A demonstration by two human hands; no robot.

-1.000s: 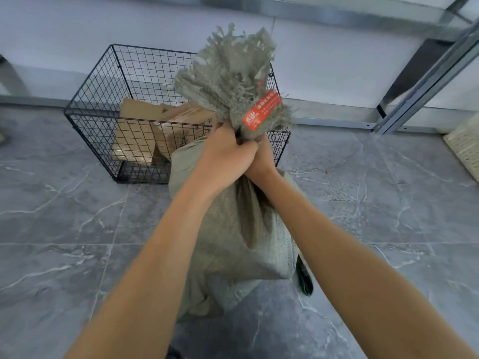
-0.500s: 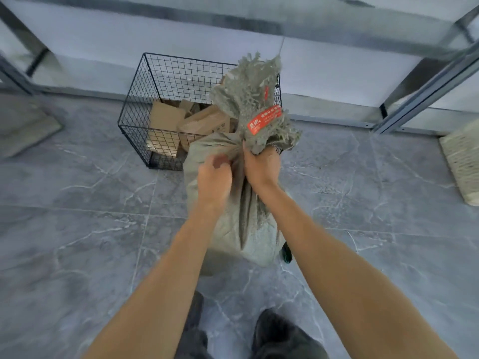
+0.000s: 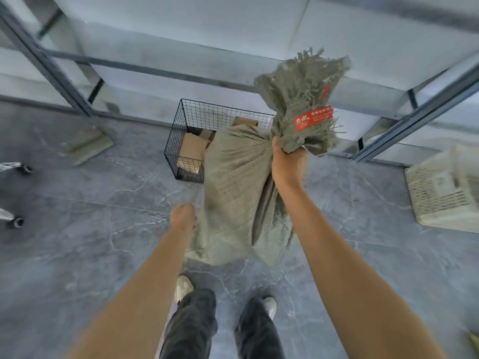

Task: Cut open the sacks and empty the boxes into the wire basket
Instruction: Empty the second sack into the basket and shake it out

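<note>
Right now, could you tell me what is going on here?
A person holds a woven sack up by its bunched neck with the right hand, in front of the wire basket, which has cardboard boxes in it. The left hand is at the sack's lower side; blur hides whether it grips. The sack looks unopened, a red tag near its frayed top.

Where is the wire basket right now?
In the head view the wire basket stands on the floor near the centre, partly hidden behind the sack that the right hand grips.
</note>
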